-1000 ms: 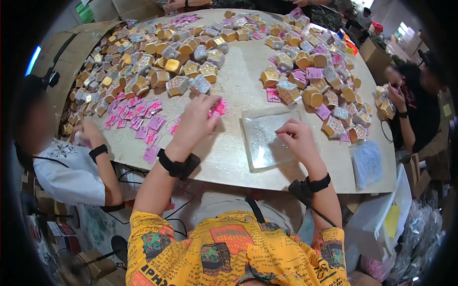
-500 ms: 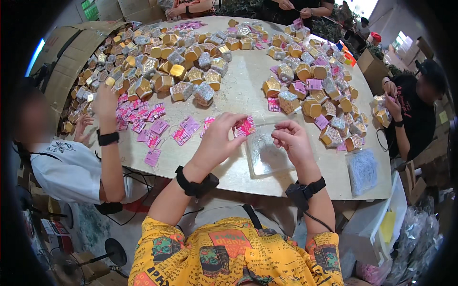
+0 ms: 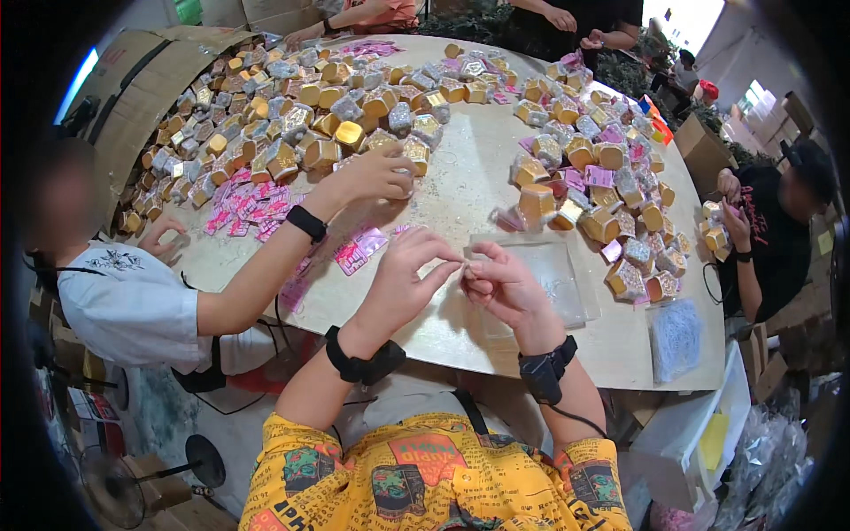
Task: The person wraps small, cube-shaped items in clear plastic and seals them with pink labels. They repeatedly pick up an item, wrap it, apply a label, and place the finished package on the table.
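Observation:
My left hand (image 3: 414, 276) is closed in a pinch over the near part of the table. Its fingertips meet those of my right hand (image 3: 511, 290), whose thumb and forefinger are also pinched. Whatever sits between the fingertips is too small and hidden to name. Under and beyond my right hand lies a shallow clear plastic tray (image 3: 580, 265) with fine thread-like strands in it. Pink printed tags (image 3: 356, 251) lie left of my left hand. Beyond the tray, a blurred gold faceted box (image 3: 537, 205) stands at the near edge of the right-hand pile.
Gold and silver faceted boxes (image 3: 297, 119) heap over the table's far left, others (image 3: 611, 190) on its right. A co-worker's forearm (image 3: 257, 265) crosses the table on my left. A bag of pale strands (image 3: 676, 341) lies at the near right corner. Other people stand around.
The pink tag in my left hand no longer shows. My hands have come together, fingertips touching. The co-worker's arm on the left has reached across toward the boxes. A gold box appears beyond the tray.

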### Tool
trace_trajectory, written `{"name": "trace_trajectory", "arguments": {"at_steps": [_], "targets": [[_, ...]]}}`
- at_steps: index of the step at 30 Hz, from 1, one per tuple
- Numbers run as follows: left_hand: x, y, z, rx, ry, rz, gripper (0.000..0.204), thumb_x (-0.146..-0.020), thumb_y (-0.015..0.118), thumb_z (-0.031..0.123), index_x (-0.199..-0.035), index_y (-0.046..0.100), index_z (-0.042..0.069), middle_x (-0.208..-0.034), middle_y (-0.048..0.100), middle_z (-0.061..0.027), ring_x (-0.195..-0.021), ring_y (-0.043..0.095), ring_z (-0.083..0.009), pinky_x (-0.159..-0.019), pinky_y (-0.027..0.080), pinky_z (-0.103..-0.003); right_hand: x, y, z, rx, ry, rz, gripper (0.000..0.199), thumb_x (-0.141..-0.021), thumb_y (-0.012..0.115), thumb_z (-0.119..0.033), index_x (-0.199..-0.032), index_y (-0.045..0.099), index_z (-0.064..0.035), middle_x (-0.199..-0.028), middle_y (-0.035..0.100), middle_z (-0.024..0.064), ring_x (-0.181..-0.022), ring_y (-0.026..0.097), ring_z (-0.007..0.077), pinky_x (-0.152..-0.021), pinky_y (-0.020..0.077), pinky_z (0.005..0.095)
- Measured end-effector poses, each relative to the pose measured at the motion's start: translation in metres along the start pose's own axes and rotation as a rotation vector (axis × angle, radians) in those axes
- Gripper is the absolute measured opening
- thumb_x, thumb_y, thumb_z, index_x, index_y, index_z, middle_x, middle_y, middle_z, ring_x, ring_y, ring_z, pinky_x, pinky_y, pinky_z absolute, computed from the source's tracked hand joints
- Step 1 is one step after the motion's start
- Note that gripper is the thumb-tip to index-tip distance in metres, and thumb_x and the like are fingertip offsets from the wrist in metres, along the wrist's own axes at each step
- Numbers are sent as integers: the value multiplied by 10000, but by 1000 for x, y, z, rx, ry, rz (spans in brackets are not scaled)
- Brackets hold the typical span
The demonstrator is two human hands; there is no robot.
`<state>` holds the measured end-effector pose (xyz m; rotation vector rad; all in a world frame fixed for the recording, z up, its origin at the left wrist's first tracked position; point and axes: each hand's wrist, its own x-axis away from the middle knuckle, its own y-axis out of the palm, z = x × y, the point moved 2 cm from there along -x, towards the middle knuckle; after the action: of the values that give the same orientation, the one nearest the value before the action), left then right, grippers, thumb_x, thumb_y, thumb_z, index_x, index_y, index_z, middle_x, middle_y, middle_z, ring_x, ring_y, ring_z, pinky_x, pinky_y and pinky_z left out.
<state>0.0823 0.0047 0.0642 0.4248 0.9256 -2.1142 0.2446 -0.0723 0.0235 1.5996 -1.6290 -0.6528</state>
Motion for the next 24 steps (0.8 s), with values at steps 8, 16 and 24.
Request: {"name": "trace_trajectory", "arguments": {"at_steps": [8, 16, 24], "targets": [[6, 2, -3, 33, -213, 10, 57, -791, 678, 44, -817, 657, -2, -776, 628, -81, -753, 595, -189, -700, 443, -296, 0, 5, 6, 385, -111, 150, 229, -865, 647, -69, -1080, 623, 8, -819, 648, 50, -638, 597, 92, -589, 490, 217], [1, 17, -5, 197, -411, -18, 89, -815, 658, 75, -807, 671, -12, -722, 658, -42, -703, 598, -106, -665, 463, -259, 3, 0, 2, 589, -386, 80, 116, -874, 613, -36, -954, 673, 22, -891, 607, 56, -689, 600, 105, -595, 475, 221], [0, 16, -15, 489, -653, -15, 101, -839, 635, 85, -804, 678, 0, -730, 650, -30, -678, 578, -77, -649, 446, -217, 1, -1, 1, 589, -441, 48, 92, -843, 612, 48, -922, 660, 43, -946, 595, 81, -678, 601, 116, -566, 485, 231]]}}
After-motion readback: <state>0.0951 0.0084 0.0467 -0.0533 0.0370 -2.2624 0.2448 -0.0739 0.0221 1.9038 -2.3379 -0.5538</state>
